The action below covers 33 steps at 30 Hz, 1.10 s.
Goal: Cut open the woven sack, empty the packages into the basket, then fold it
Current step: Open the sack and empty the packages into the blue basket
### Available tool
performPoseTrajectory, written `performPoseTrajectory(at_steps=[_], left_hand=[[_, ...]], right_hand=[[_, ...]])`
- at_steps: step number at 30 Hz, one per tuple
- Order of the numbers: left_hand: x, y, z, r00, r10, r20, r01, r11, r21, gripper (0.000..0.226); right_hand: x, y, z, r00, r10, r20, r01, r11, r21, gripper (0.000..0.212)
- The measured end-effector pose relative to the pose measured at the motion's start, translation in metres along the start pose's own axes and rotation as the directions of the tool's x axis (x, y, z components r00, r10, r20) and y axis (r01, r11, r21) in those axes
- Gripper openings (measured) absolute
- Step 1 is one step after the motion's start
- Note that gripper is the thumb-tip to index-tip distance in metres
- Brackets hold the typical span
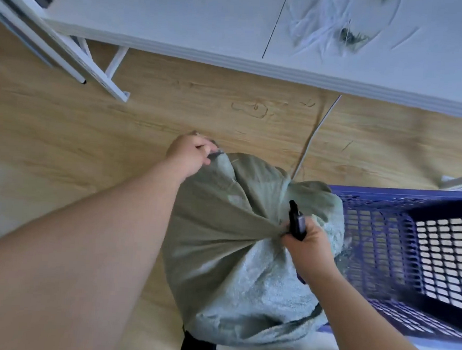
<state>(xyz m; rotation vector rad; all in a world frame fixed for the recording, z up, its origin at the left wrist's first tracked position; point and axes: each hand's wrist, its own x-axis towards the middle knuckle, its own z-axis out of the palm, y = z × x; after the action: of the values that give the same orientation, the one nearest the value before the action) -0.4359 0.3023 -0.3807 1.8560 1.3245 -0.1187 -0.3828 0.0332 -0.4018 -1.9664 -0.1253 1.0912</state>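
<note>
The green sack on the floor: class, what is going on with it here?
A person stands over the woven sack, which bulges on the wooden floor. The left hand pinches its far corner. The right hand bunches the fabric while holding a dark cutter. The purple basket waits beside it, nothing visibly tipped in yet.

Single head view, steeply downward, close over hands point(306, 241), floor point(91, 126).

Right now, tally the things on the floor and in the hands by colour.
Green: 1, woven fabric sack, gripped by left hand and right hand
Blue: 1, lattice plastic basket
Black: 1, small cutting tool in the right hand
Total: 3
</note>
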Motion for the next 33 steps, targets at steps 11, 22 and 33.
performPoseTrajectory(at_steps=[11, 22, 33], left_hand=[[-0.126, 0.016, 0.004, 0.798, 0.450, 0.401, -0.594, 0.473, 0.651, 0.067], [-0.149, 0.029, -0.015, 0.916, 0.333, 0.223, -0.320, 0.274, 0.907, 0.034], [-0.237, 0.131, -0.015, 0.883, 0.461, 0.088, -0.460, 0.814, 0.355, 0.016]], right_hand=[[-0.075, -0.026, -0.030, 0.993, 0.105, -0.062, -0.119, 0.939, -0.321, 0.006], [-0.111, -0.019, -0.069, 0.956, 0.252, -0.150, -0.274, 0.949, -0.154, 0.013], [-0.157, -0.111, -0.072, 0.997, -0.025, -0.076, 0.038, 0.983, 0.181, 0.043]])
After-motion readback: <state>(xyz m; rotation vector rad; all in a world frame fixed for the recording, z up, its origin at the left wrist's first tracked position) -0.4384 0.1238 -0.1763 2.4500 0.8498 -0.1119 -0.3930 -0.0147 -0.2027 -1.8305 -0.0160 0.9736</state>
